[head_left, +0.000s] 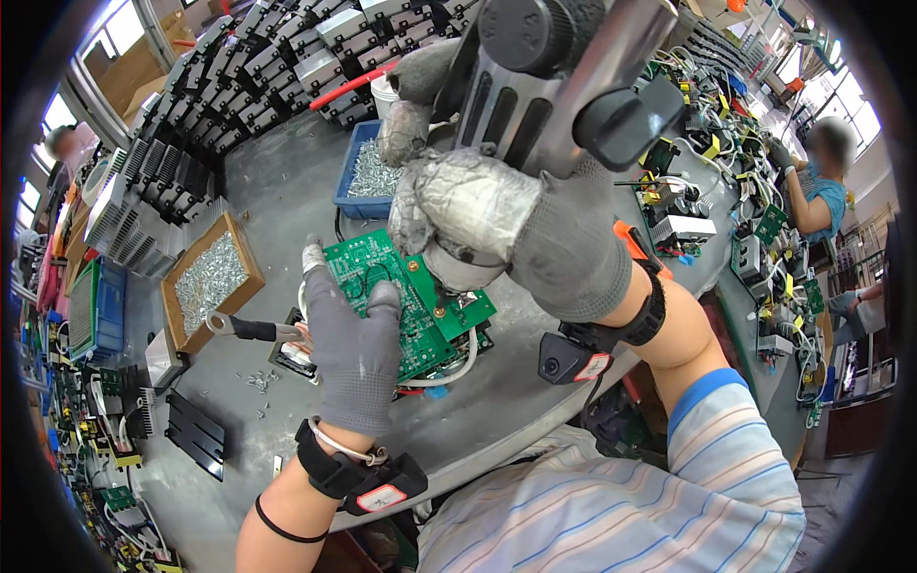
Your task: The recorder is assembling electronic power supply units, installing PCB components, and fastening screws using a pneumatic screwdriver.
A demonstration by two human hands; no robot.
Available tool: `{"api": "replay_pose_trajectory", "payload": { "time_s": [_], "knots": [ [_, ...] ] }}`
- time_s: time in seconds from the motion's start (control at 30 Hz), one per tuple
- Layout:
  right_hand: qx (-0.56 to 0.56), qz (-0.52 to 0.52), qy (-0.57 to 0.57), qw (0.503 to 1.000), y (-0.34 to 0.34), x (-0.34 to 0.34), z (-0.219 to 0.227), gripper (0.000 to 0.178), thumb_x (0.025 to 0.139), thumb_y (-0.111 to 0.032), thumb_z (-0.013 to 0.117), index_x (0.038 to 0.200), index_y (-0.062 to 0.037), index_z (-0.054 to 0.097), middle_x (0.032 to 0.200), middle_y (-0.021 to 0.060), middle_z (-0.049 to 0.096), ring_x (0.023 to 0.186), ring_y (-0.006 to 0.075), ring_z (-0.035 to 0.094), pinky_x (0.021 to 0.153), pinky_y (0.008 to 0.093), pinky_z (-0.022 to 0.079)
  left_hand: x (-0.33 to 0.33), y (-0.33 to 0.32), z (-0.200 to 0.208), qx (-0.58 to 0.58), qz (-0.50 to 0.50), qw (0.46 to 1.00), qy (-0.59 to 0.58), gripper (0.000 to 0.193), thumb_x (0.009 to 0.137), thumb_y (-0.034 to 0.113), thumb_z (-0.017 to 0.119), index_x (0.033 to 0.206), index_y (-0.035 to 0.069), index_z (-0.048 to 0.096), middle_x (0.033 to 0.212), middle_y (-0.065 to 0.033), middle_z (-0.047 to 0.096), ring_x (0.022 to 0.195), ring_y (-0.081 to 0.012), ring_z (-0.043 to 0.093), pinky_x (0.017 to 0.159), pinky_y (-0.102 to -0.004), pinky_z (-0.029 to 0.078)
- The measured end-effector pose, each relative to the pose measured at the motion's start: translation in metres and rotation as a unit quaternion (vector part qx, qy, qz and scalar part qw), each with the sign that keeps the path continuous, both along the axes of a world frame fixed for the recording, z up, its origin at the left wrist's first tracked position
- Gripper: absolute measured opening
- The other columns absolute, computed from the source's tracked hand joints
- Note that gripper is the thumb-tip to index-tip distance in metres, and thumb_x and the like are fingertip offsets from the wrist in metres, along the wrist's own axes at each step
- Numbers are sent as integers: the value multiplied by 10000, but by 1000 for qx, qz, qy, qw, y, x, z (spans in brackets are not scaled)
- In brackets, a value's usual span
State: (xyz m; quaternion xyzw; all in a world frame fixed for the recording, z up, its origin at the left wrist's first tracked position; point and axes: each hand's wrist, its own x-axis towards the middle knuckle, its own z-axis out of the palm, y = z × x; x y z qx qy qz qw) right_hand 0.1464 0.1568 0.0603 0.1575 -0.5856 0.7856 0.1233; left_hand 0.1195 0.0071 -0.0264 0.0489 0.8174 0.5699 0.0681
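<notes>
My left hand [355, 349], in a grey glove, presses on the left side of a green circuit board [406, 349], index finger and thumb on its face. From under its other fingers a metal tool with a ring end and black sleeve [250, 329] sticks out to the left; its grip on that is hidden. My right hand [516, 215], gloved with taped fingers, is wrapped round a power screwdriver [506, 105] with a metal body and black knob. The driver stands over the board's right part, its tip hidden by the fingers. White wire [466, 361] curves along the board's near edge.
A blue bin of screws [373, 172] and a cardboard tray of screws [208, 277] stand beyond and left of the board. Stacked heat sinks [277, 67] line the back. A black plate [196, 435] lies front left. Another person [817, 191] works right, among finished-looking boards [764, 239].
</notes>
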Motion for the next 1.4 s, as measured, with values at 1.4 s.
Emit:
{"api": "replay_pose_trajectory", "payload": {
  "time_s": [1.4],
  "knots": [
    [309,-223,245,892,-18,-15,-5,323,570,-184,746,795,-46,560,642,61,569,531,176,520,543,312,456,-4,6,-10,-102,31,992,72,696,767,55,608,1348,-107,260,1101,-229,536,969,-293,563,873,-345,432]
  ]
}}
